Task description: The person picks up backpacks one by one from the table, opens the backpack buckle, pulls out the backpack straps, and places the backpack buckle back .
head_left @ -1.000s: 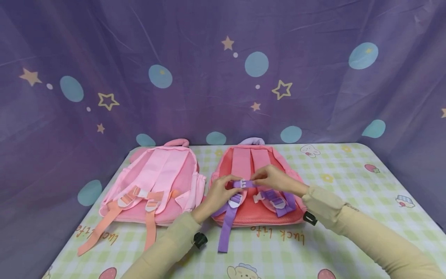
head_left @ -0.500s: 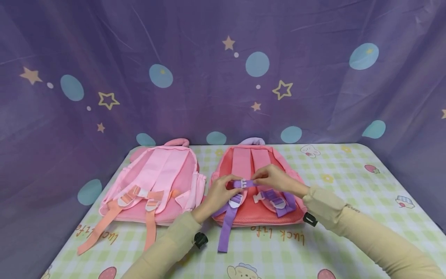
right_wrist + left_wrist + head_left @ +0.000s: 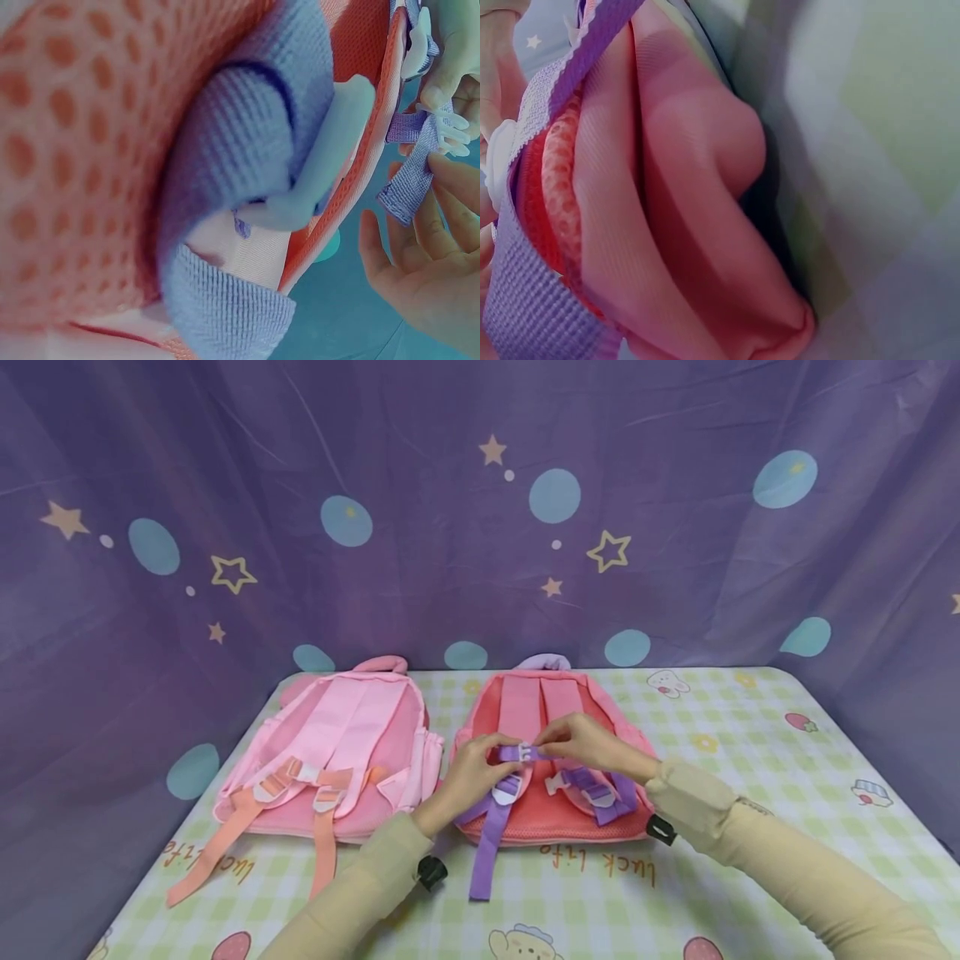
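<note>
Purple curtain (image 3: 450,460) stands behind, printed with stars and blue ovals. Tabletop (image 3: 750,793), green-and-white checked, carries two bags, shoulder straps facing up. Pink bag (image 3: 337,710) lies on the person's left, its orange webbing (image 3: 217,852) trailing onto the tabletop. Red bag (image 3: 551,828) lies just beside it, under both hands. Left hand (image 3: 471,772): fingers pinching one side of a short purple strap (image 3: 510,753), over the middle of the red bag. Right hand (image 3: 583,744): thumb and forefinger pinching the strap's other side; remaining fingers loosely extended in the right wrist view. White adjuster (image 3: 507,791) sits just below the left hand. Buckle (image 3: 525,752), pale, lies on the strap between both hands; whether fully latched, cannot tell. White clip (image 3: 555,785) lies on the bag below the right hand.
</note>
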### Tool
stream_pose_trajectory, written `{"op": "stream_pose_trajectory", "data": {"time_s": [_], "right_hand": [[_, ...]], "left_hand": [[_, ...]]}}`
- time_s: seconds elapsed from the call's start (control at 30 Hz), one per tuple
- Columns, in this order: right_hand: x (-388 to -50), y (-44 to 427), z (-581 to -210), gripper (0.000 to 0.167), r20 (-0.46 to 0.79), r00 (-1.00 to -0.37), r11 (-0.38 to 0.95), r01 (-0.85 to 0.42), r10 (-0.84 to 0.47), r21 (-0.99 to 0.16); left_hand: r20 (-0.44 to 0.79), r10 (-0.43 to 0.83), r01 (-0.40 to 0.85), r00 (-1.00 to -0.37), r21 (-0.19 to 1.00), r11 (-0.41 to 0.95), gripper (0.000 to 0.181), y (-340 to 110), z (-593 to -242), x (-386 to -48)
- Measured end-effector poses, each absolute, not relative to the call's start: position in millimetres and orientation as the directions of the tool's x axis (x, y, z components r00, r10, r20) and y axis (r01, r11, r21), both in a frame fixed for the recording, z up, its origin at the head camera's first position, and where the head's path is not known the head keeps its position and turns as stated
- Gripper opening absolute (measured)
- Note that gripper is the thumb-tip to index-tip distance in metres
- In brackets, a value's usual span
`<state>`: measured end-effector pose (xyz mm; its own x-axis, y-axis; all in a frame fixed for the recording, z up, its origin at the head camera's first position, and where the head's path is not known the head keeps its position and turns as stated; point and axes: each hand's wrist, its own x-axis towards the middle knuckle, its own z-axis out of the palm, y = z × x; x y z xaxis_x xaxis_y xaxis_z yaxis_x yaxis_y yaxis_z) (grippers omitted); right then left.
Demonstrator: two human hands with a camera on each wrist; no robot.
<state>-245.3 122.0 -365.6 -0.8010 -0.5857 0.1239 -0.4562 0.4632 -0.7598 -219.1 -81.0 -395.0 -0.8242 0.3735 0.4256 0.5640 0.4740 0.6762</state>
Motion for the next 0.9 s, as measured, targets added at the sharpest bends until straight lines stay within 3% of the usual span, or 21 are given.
{"op": "stream_pose_trajectory", "data": {"time_s": [0.9], "right_hand": [[-241.5, 135.8, -363.2, 0.014, 0.123, -0.804, 0.495, -0.470, -0.581, -0.731]], "left_hand": [[0.446, 0.352, 0.568, -0.823, 0.646, 0.511, 0.027, -82.6, -391.1, -216.6]]}}
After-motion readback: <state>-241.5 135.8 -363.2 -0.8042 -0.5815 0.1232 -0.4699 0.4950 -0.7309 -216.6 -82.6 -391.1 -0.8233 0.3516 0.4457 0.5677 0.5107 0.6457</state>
